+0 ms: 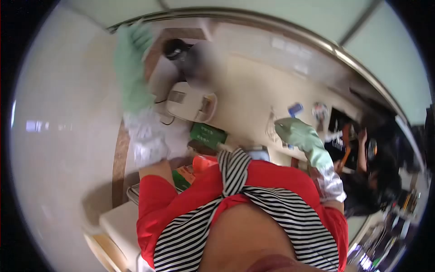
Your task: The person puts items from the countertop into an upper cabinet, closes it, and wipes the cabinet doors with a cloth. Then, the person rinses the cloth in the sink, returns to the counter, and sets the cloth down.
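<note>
My left hand [136, 43], in a long pale green rubber glove, is raised at the upper left, by the end of the metal-edged cabinet bottom [190, 13]. Its fingers look curled, with a pale blur beside them; what they hold, if anything, I cannot make out. A clear plastic sleeve [147, 136] covers that forearm. My right hand [292, 129], in a matching glove, hangs over the beige counter [247, 86], near a blue object [295, 109] and a thin wire rack [271, 127]. Its fingers are not distinct.
A white appliance [181, 106] and a green box [208, 135] stand on the counter. At the right a person in black [376, 181] works near a dark stove, beside a long orange utensil [346, 147]. A chair [118, 226] stands at the lower left.
</note>
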`<move>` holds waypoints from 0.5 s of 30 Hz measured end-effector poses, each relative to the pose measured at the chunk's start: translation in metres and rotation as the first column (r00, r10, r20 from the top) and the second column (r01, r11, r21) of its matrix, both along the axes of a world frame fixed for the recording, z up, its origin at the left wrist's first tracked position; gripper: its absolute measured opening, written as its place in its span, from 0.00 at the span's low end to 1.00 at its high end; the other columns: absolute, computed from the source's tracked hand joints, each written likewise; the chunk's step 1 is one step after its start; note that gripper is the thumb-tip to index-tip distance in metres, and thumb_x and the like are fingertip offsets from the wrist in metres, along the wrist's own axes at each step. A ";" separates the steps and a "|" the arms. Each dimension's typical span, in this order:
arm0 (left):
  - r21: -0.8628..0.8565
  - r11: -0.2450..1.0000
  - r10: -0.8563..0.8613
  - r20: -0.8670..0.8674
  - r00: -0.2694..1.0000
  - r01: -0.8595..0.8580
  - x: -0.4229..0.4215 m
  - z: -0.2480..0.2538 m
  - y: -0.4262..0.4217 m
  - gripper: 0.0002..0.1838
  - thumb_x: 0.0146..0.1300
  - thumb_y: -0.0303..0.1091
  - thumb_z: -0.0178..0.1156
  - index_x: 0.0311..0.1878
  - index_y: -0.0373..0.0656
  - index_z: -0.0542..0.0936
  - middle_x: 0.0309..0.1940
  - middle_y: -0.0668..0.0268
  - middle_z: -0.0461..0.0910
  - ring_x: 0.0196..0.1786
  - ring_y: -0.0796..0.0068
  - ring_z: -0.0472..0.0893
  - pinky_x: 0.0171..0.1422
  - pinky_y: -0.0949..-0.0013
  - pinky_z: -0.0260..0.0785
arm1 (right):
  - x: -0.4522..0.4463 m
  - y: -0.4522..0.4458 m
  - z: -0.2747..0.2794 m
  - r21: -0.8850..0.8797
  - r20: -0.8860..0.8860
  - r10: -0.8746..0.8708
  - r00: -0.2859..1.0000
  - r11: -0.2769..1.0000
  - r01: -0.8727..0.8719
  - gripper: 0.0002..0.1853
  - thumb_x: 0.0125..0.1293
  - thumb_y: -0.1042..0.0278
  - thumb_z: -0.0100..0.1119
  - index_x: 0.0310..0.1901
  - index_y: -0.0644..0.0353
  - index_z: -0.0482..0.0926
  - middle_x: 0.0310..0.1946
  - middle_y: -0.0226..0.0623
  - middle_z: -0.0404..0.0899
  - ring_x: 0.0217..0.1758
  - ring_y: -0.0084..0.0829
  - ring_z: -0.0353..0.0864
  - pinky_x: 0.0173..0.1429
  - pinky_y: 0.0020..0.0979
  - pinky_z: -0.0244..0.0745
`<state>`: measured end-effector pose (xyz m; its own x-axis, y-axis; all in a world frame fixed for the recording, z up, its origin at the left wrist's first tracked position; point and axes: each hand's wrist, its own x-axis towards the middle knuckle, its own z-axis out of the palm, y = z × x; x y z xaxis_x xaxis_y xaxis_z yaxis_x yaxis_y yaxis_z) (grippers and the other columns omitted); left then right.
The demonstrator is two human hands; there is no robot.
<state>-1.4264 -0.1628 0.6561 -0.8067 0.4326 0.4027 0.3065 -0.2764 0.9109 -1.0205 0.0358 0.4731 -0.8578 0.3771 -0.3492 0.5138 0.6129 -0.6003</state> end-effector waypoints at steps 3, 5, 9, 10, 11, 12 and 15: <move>-0.082 0.984 0.176 0.275 0.945 -0.159 0.007 -0.097 -0.040 0.29 0.79 0.55 0.49 0.61 0.33 0.76 0.57 0.52 0.81 0.54 0.61 0.82 0.64 0.60 0.73 | 0.029 -0.009 -0.045 -0.072 0.071 -0.036 0.997 0.997 0.041 0.23 0.70 0.47 0.53 0.56 0.53 0.84 0.55 0.40 0.85 0.52 0.45 0.86 0.59 0.37 0.79; -0.421 0.862 0.455 0.393 0.799 -0.284 0.053 -0.156 -0.051 0.28 0.75 0.54 0.57 0.60 0.36 0.79 0.51 0.65 0.84 0.53 0.75 0.82 0.57 0.75 0.73 | 0.047 -0.017 -0.045 -0.204 0.267 -0.089 0.960 0.968 0.147 0.25 0.68 0.46 0.53 0.57 0.53 0.83 0.57 0.41 0.83 0.54 0.44 0.85 0.60 0.38 0.79; -0.573 0.806 0.408 0.718 0.564 0.146 0.136 -0.294 -0.086 0.29 0.74 0.58 0.57 0.56 0.36 0.81 0.45 0.62 0.86 0.48 0.73 0.84 0.53 0.73 0.76 | 0.097 -0.031 -0.120 -0.292 0.367 -0.096 0.925 0.932 0.212 0.29 0.66 0.48 0.53 0.62 0.57 0.79 0.60 0.43 0.81 0.60 0.39 0.83 0.63 0.44 0.77; -0.558 0.798 0.373 0.755 0.539 0.228 0.156 -0.312 -0.087 0.30 0.74 0.59 0.57 0.54 0.36 0.81 0.44 0.62 0.86 0.46 0.73 0.84 0.52 0.72 0.77 | 0.105 -0.034 -0.159 -0.295 0.409 -0.108 0.906 0.924 0.243 0.35 0.61 0.47 0.59 0.66 0.60 0.73 0.58 0.48 0.79 0.61 0.45 0.79 0.64 0.48 0.74; -0.551 0.779 0.348 0.777 0.525 0.299 0.176 -0.322 -0.082 0.30 0.73 0.59 0.57 0.53 0.36 0.82 0.42 0.61 0.87 0.45 0.73 0.85 0.51 0.72 0.78 | 0.110 -0.033 -0.188 -0.299 0.437 -0.130 0.890 0.912 0.280 0.35 0.60 0.47 0.59 0.66 0.60 0.72 0.59 0.49 0.79 0.62 0.46 0.79 0.65 0.48 0.74; -0.574 0.754 0.345 0.760 0.551 0.319 0.194 -0.317 -0.067 0.31 0.74 0.60 0.56 0.53 0.36 0.82 0.41 0.60 0.87 0.42 0.72 0.85 0.48 0.71 0.78 | 0.112 -0.028 -0.210 -0.278 0.458 -0.174 0.872 0.904 0.326 0.36 0.60 0.47 0.60 0.66 0.60 0.71 0.59 0.49 0.78 0.62 0.47 0.79 0.65 0.48 0.74; -0.639 0.675 0.328 0.707 0.627 0.368 0.227 -0.311 -0.040 0.32 0.74 0.61 0.54 0.52 0.35 0.83 0.38 0.55 0.88 0.35 0.68 0.87 0.40 0.68 0.79 | 0.112 -0.002 -0.255 -0.156 0.464 -0.401 0.790 0.840 0.519 0.38 0.58 0.47 0.62 0.67 0.60 0.69 0.59 0.51 0.77 0.62 0.49 0.78 0.65 0.49 0.74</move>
